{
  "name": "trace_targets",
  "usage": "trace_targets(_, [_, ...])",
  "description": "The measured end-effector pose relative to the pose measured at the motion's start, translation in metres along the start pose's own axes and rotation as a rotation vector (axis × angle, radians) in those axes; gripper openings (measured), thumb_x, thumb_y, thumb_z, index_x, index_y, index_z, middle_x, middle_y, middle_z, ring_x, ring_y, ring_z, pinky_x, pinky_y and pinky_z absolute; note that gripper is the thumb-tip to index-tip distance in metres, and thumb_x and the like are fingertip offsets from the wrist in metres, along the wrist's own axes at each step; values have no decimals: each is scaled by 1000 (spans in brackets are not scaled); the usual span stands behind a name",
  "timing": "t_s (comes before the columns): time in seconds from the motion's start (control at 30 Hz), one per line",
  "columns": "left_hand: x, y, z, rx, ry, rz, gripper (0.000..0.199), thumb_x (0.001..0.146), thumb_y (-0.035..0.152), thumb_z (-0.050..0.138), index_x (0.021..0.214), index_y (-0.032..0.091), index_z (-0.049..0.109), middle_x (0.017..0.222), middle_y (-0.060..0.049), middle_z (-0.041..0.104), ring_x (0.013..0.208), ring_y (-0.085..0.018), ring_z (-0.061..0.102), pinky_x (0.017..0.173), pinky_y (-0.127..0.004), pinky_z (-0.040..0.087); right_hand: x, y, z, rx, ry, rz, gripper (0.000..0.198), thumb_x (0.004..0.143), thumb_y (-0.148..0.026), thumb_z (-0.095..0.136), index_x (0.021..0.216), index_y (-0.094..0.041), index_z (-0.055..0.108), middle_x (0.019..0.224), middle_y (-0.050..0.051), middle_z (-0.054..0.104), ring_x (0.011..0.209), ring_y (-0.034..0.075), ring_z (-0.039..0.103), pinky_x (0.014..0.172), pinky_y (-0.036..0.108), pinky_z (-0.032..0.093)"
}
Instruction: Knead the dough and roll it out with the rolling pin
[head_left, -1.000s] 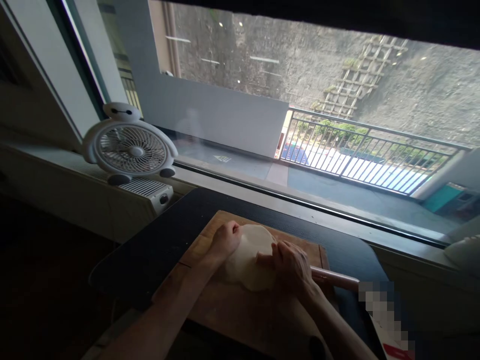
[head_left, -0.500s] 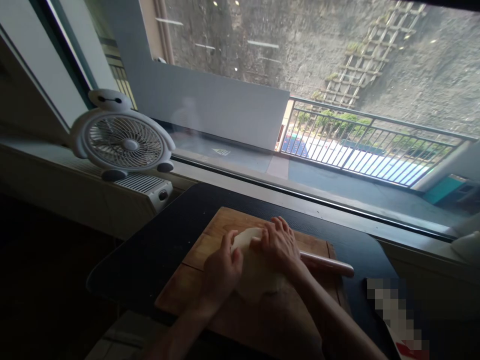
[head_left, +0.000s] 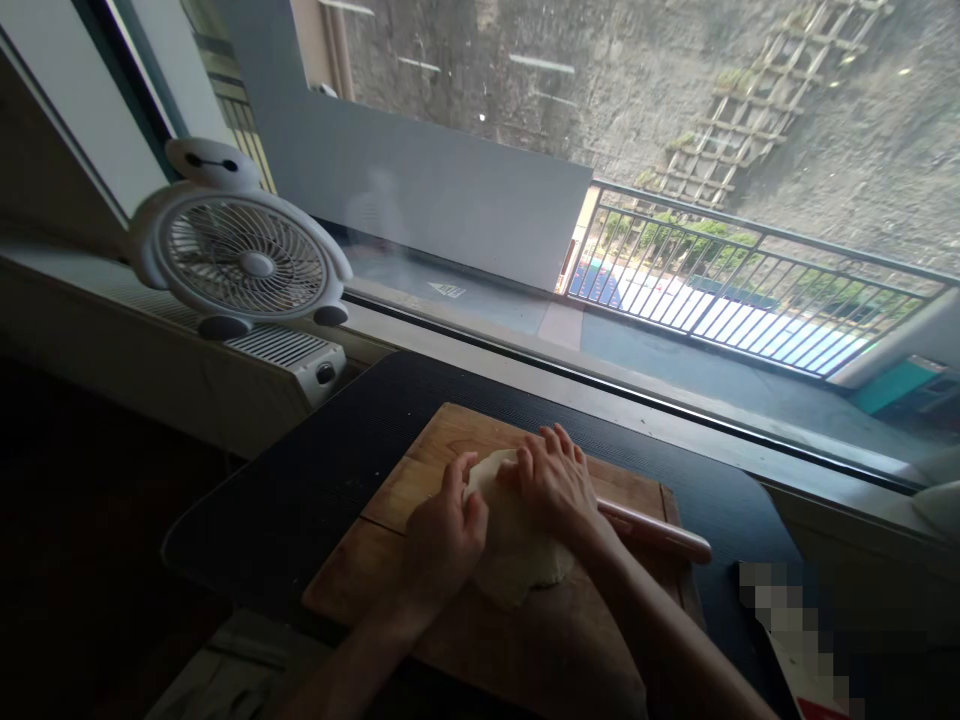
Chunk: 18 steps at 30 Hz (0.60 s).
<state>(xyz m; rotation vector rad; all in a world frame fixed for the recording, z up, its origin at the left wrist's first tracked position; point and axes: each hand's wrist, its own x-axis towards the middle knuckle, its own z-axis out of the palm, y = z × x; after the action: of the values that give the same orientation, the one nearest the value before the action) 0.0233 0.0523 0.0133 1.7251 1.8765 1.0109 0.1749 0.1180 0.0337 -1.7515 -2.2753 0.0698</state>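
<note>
Head view: the dough [head_left: 514,545] was bordered by the parted left hand [head_left: 448,525]; the rolling pin [head_left: 654,530] was covered by the right hand [head_left: 556,488], grip unclear.

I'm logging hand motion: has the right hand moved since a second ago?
Yes: the right hand has moved forward, closer to the far edge of the wooden board.

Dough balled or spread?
Spread: the pale, flat dough sheet shows a broad face on the brown rectangular wooden board; right hand hides part.

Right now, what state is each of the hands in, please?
Left hand: open, loosely curled, beside the dough.
Right hand: open, laid over the rolling pin.
</note>
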Motion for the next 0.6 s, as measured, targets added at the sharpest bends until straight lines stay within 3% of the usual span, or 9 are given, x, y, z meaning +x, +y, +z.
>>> trace_targets(0.07, [0,-1,0,-2,-10,6,44,86,23,40,130,22,38,68,2,62,63,-16,63,56,-24,41,-24,-6,3,-16,55,-100,41,96,-42,26,127,-26,49,140,4,41,138,23,15,109,41,16])
trace_targets(0.13, [-1,0,0,6,0,2,43,86,23,41,129,22,39,69,2,63,64,-16,63,56,-24,41,-20,-4,3,-27,69,-99,40,96,-43,27,122,-26,53,139,4,42,138,23,14,109,42,14])
trace_targets(0.23, [0,2,-1,13,0,-6,42,86,24,42,128,23,40,74,1,65,65,-16,64,55,-24,40,29,11,-1,-13,-5,57,44,97,-41,23,109,-22,60,134,9,46,135,27,21,105,46,20])
trace_targets(0.33, [1,3,-2,0,-15,-9,42,86,26,41,128,23,39,79,1,66,67,-16,64,55,-23,41,65,20,-7,-1,-67,196,46,97,-38,22,108,-16,61,130,16,48,131,29,28,101,46,26])
trace_targets(0.4, [1,1,-1,-9,-13,-5,43,86,26,41,129,23,39,78,1,66,66,-16,64,55,-23,41,55,13,-7,10,-89,166,44,96,-40,25,107,-17,61,128,15,50,129,28,31,100,45,29])
trace_targets(0.47, [1,-1,0,-12,-4,4,43,86,26,41,129,23,39,76,1,66,66,-16,64,55,-23,41,25,-1,-5,25,-75,46,41,96,-42,27,108,-21,60,130,10,50,131,26,28,102,44,26])
trace_targets(0.53, [-1,-2,1,-10,6,13,42,87,25,40,129,24,39,76,1,65,67,-16,64,56,-23,41,-4,-11,-1,13,7,-71,39,97,-39,26,116,-23,57,136,6,45,136,24,18,107,43,18])
trace_targets(0.6, [-4,-3,2,-9,7,15,43,86,25,40,129,25,38,81,0,66,70,-17,64,57,-24,42,-11,-14,1,-15,75,-98,38,97,-37,26,119,-24,55,140,5,41,138,23,12,108,43,13])
